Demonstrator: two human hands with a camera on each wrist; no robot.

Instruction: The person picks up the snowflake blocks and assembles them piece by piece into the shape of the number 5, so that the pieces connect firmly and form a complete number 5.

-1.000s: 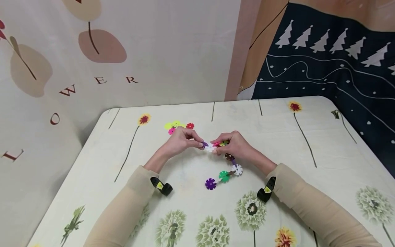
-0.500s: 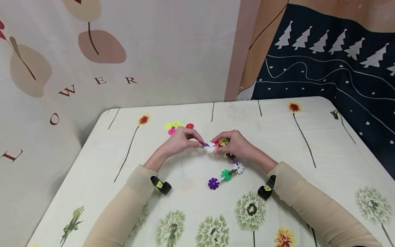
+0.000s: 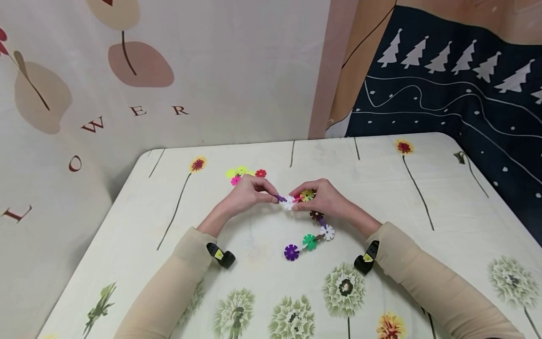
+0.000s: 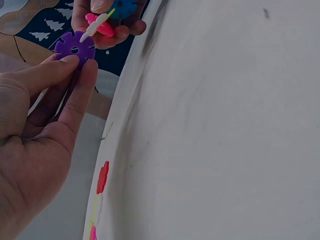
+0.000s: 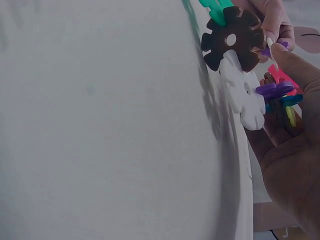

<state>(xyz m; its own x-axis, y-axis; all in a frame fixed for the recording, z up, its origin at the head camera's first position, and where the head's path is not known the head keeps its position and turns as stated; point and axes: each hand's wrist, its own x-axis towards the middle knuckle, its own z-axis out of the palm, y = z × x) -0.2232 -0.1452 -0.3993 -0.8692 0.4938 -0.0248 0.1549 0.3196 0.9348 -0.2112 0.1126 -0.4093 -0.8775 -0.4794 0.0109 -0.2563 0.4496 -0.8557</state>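
My left hand (image 3: pixel 251 195) pinches a purple snowflake disc (image 4: pixel 75 48) between thumb and fingers. Its slotted edge meets a white snowflake disc (image 3: pixel 288 202), the near end of a chain of interlocked discs. That end of the chain is gripped by my right hand (image 3: pixel 323 198), thumb at the white disc, with a pink disc (image 4: pixel 101 25) and a blue disc (image 4: pixel 123 9) close by its fingers. From the right hand the chain hangs in a curve through a brown disc (image 5: pixel 232 39) and a green disc (image 3: pixel 309 242) to another purple disc (image 3: pixel 291 252). The right fingers hide part of the chain.
Beyond the left hand lie loose discs: yellow (image 3: pixel 241 170), pink (image 3: pixel 235 180) and red (image 3: pixel 260 173). A flower-printed cloth (image 3: pixel 254 263) covers the table. A pale printed curtain (image 3: pixel 237 70) and a dark tree-patterned cloth (image 3: pixel 444 94) stand behind it.
The purple disc in my left hand has turned from showing its face to nearly edge-on. The chain's hanging end has swung slightly right, then a little back. Both hands stay almost in place.
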